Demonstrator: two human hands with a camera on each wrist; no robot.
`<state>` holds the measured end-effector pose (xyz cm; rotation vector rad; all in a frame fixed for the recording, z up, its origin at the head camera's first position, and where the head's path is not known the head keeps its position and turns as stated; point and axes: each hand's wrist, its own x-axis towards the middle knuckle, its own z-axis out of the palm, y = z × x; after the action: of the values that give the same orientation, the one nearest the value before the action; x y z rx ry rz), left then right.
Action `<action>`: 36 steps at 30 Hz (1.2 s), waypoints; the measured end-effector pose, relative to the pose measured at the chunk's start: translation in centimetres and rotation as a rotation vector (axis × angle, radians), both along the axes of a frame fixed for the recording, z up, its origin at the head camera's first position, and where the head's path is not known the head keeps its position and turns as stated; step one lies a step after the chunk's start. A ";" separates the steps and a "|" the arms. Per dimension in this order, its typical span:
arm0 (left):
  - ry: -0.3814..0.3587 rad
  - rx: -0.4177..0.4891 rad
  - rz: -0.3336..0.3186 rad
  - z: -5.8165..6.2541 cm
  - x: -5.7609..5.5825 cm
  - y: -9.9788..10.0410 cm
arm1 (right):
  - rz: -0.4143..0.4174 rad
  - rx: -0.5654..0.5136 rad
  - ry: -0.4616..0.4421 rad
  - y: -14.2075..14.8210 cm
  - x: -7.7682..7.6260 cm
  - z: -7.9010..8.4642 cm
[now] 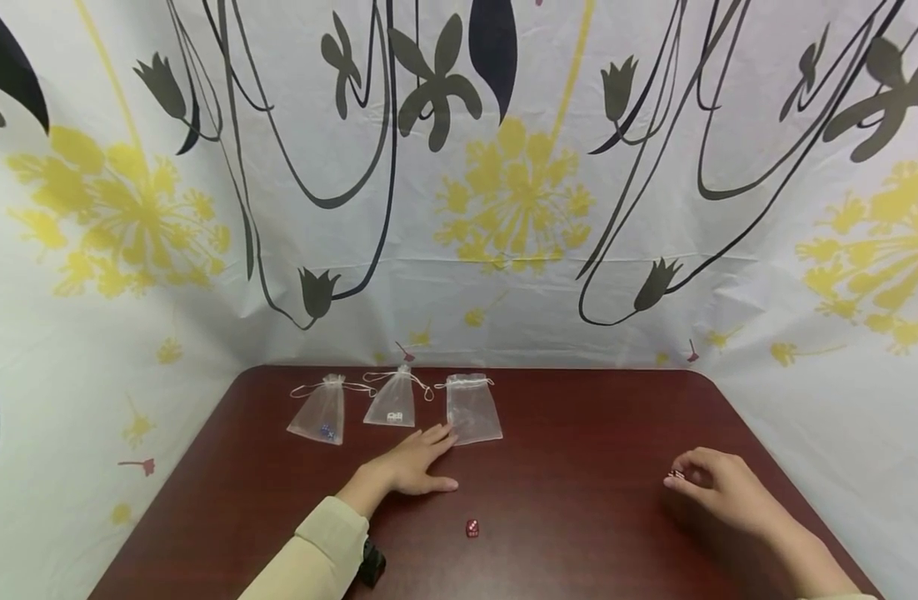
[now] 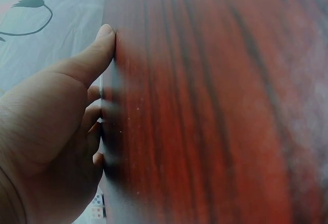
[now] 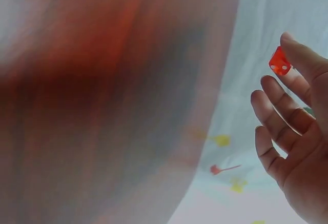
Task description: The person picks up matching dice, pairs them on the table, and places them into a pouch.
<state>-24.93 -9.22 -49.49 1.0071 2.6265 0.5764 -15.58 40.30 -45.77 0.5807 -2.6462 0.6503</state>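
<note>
Between thumb and fingertips, my right hand [image 1: 729,490] pinches a red die [image 3: 279,61] with white pips above the right part of the table. My left hand [image 1: 410,465] rests on the table with its fingers extended, fingertips at the lower left corner of a flat sheer drawstring pouch [image 1: 474,410]. A second red die [image 1: 471,528] lies on the table in front of the left hand. Left of that pouch lie two more sheer pouches: one holds white dice [image 1: 395,416], the other holds blue dice [image 1: 328,432].
The dark red wooden table [image 1: 579,433] reaches back to a white patterned cloth [image 1: 519,325] that hangs behind and along both sides. A black object [image 1: 372,563] sits at the left wrist, partly under the sleeve [image 1: 327,533].
</note>
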 end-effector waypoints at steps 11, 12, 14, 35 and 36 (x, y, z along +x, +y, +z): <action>-0.004 -0.010 0.004 0.1 -0.1 0.0 | 0.109 -0.004 0.056 -3.8 0.3 2.0; -0.004 -0.008 0.002 0.1 -0.1 0.0 | 0.120 -0.002 0.065 -4.2 0.4 2.1; -0.006 -0.004 0.000 0.1 -0.2 0.0 | 0.141 0.000 0.084 -5.1 0.4 2.1; -0.008 0.007 -0.003 0.0 0.0 0.0 | 0.280 -0.023 0.077 -17.2 -0.5 0.0; -0.006 0.008 -0.004 0.0 0.0 0.0 | 0.287 -0.011 0.081 -17.7 -0.6 -0.3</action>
<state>-24.97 -9.22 -49.47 1.0108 2.6181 0.5888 -16.17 22.56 -46.04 0.9732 -2.5046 0.7046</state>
